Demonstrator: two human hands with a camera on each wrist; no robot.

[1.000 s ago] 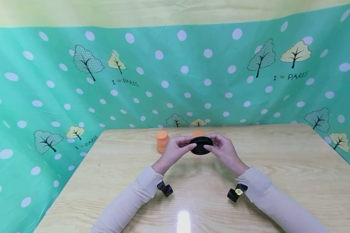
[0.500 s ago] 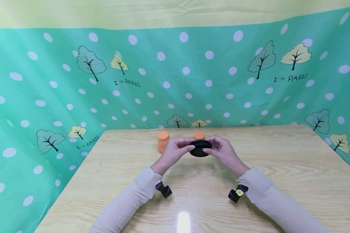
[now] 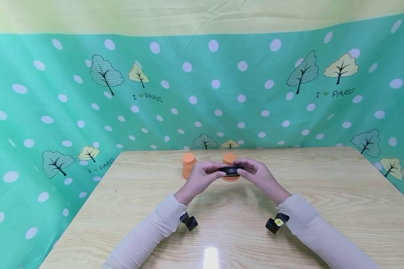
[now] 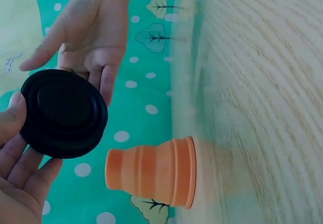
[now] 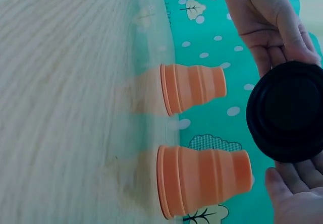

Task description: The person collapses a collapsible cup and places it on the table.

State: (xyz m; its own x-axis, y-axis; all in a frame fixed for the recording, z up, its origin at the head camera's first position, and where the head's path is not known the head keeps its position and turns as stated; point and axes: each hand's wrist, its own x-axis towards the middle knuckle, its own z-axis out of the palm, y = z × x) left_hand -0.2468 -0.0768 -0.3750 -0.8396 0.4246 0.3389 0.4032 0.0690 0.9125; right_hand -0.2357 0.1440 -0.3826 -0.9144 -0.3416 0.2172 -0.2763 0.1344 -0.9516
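Holding black disc (image 4: pixel 64 114) two-handed above desk (image 3: pixel 148 190).
Left hand (image 3: pixel 205 175) and right hand (image 3: pixel 256 175) pinch opposite sides, fingers parted by its thickness (orange cup (image 3: pixel 229 158) stands behind); recommend even, light pressure.

The wood-grain table (image 3: pixel 323 194) bears two stepped orange cups (image 5: pixel 204 181), wide ends down, standing apart

Inventory by kind, counted across the three views.

One left hand (image 3: pixel 201 177) and one right hand (image 3: pixel 259 178), two in all; two pale sleeves (image 3: pixel 149 231); two black wrist cameras (image 3: pixel 190 222); one yellow sticker (image 3: pixel 278 222); one black round disc (image 4: pixel 63 110); two orange stepped cups (image 5: pixel 194 89), both shown in the right-wrist view, one in the left-wrist view; one wooden table (image 3: pixel 330 183); one patterned backdrop cloth (image 3: pixel 229 112).
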